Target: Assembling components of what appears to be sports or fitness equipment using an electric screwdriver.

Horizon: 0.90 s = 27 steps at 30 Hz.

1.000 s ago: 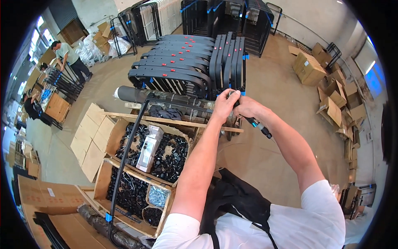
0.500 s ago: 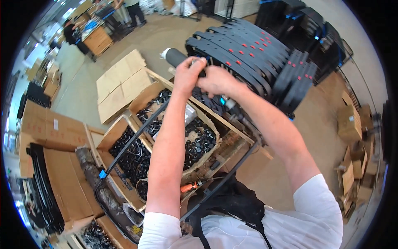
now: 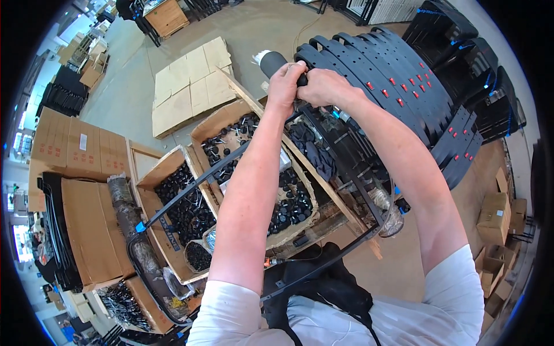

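Fingers (image 3: 288, 74) of both hands clench a black padded tube (image 3: 276, 62) near the frame's top centre, above open boxes of black knobs (image 3: 288, 202).

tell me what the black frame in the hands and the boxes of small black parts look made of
Black frame: looks like metal tubing with a dark painted or coated finish, judging by its thin, straight, rigid run; plastic cannot be ruled out. Boxes: brown corrugated cardboard, matte, with folded flaps and raw edges. Small black parts: glossy highlights suggest moulded plastic or rubber.

Black padded tube (image 3: 276, 62), white-capped end, tilted, atop a black metal frame (image 3: 340, 173).
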Tool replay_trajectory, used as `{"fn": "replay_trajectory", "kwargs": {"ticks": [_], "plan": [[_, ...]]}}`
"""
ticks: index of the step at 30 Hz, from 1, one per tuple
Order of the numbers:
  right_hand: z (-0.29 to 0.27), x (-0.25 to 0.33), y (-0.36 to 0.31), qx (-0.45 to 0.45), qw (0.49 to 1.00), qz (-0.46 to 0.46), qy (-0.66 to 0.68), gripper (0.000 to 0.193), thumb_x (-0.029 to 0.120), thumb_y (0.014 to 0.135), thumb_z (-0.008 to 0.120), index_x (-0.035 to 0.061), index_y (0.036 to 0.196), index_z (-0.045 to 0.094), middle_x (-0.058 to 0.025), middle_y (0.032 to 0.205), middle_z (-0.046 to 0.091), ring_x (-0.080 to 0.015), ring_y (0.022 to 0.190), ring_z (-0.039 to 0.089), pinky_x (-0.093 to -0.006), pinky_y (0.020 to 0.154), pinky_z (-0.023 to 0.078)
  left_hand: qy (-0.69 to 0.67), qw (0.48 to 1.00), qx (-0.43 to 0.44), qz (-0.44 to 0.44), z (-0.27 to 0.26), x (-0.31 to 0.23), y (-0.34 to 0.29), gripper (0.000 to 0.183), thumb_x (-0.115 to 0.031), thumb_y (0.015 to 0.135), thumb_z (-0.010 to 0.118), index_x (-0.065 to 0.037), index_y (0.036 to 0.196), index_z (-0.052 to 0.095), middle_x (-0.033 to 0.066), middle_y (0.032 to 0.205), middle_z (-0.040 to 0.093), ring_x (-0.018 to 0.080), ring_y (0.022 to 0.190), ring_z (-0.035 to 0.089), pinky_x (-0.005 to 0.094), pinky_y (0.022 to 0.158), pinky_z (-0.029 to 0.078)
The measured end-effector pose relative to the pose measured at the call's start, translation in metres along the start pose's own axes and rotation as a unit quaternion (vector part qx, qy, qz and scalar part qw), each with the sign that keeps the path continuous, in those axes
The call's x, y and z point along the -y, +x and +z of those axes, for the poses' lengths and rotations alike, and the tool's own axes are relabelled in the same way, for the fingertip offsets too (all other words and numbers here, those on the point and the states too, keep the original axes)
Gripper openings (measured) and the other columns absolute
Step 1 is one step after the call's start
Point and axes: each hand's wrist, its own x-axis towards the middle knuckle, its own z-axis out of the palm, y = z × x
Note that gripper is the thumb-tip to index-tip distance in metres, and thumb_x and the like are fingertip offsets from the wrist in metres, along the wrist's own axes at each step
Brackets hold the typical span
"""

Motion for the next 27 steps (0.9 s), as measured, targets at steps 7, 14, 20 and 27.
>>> {"fn": "replay_trajectory", "kwargs": {"ticks": [7, 14, 20, 27], "plan": [[-0.005, -0.005, 0.007, 0.042, 0.999, 0.007, 0.027, 0.037, 0.035, 0.084, 0.063, 0.0044, 0.098, 0.079, -0.0119, 0.086, 0.078, -0.0294, 0.091, 0.077, -0.0428, 0.083, 0.059, -0.006, 0.998, 0.006, -0.061, -0.005, 0.002, 0.005, 0.022, -0.027, 0.1, 0.072, -0.005, 0.101, 0.072, 0.0027, 0.096, 0.069, 0.014, 0.09, 0.064, 0.0316, 0.081, 0.053], [0.004, -0.013, 0.017, 0.02, 1.0, -0.013, -0.008, 0.04, 0.034, 0.085, 0.062, 0.0022, 0.101, 0.079, -0.0162, 0.093, 0.079, -0.0331, 0.095, 0.077, -0.0442, 0.084, 0.059, -0.005, 1.0, -0.018, -0.014, 0.003, 0.011, 0.005, 0.023, -0.028, 0.097, 0.075, -0.005, 0.099, 0.07, 0.0014, 0.091, 0.067, 0.0119, 0.082, 0.062, 0.0307, 0.074, 0.052], [0.007, -0.008, 0.013, 0.014, 0.999, -0.036, -0.005, 0.04, 0.033, 0.088, 0.062, -0.0041, 0.083, 0.074, -0.0171, 0.075, 0.074, -0.0303, 0.075, 0.075, -0.0447, 0.073, 0.057, 0.013, 1.0, -0.026, 0.0, -0.005, 0.013, 0.001, 0.024, -0.029, 0.098, 0.075, -0.005, 0.099, 0.07, 0.0005, 0.094, 0.067, 0.0104, 0.085, 0.06, 0.0286, 0.079, 0.05], [-0.003, -0.006, 0.013, 0.087, 0.996, -0.023, -0.006, 0.038, 0.031, 0.089, 0.058, -0.0031, 0.09, 0.075, -0.0176, 0.077, 0.074, -0.0312, 0.072, 0.075, -0.044, 0.07, 0.057, 0.032, 0.998, -0.045, 0.007, -0.002, 0.012, -0.002, 0.03, -0.035, 0.098, 0.075, -0.005, 0.1, 0.071, 0.0007, 0.094, 0.067, 0.0107, 0.087, 0.06, 0.0288, 0.08, 0.05]]}}
